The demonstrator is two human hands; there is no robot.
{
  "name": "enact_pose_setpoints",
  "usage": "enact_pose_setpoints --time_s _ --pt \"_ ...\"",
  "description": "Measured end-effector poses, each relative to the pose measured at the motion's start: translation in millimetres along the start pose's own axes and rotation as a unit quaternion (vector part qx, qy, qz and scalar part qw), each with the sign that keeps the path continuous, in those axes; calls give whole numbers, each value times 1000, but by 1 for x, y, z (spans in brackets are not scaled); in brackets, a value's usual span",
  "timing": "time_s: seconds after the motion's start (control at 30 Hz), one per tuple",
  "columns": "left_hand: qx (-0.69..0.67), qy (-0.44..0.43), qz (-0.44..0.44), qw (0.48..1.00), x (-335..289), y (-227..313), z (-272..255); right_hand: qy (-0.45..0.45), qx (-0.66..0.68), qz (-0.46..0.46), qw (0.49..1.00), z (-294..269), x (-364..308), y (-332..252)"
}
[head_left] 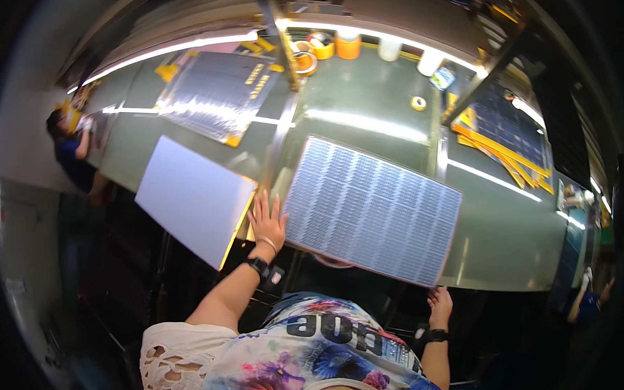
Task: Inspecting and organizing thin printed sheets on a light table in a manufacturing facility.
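Note:
In front of me a rectangular panel (373, 211) with rows of fine grey-blue pattern and a thin brownish rim lies on the green worktable (370, 94), its near edge at the table's front. My left hand (267, 221) rests at the panel's left edge, palm down and fingers spread. Close to those fingertips is the yellow-edged side of a plain pale board (195, 198), which juts out past the table front. At the panel's near right corner, my right hand (441, 308) has its fingers curled against the edge; the fingertips are partly hidden.
Rolls of tape (305, 61) and white cups (390, 48) line the back. A film-covered sheet (216, 92) lies back left, and dark panels with yellow strips (510, 126) back right. Metal posts (279, 42) rise from the table. Other people (76, 152) work at both ends.

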State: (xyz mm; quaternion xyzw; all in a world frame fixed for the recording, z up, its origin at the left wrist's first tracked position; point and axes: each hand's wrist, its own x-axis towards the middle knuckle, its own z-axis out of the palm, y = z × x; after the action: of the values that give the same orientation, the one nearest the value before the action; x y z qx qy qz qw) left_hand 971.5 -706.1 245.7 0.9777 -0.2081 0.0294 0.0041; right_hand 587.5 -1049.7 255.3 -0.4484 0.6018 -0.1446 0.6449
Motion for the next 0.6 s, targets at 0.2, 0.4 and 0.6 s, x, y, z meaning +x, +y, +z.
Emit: enact_pose_setpoints --time_s 0.2,0.4,0.6 --pt "-163 -142 -283 934 -47 -18 -38 -82 32 135 987 7 13 -23" --pt "-611 -216 -454 612 -35 -18 -25 -272 -133 -6 953 11 -25 -91" --pt "-737 -160 -418 507 -38 -24 -24 -308 -108 -75 942 19 -85 -143"
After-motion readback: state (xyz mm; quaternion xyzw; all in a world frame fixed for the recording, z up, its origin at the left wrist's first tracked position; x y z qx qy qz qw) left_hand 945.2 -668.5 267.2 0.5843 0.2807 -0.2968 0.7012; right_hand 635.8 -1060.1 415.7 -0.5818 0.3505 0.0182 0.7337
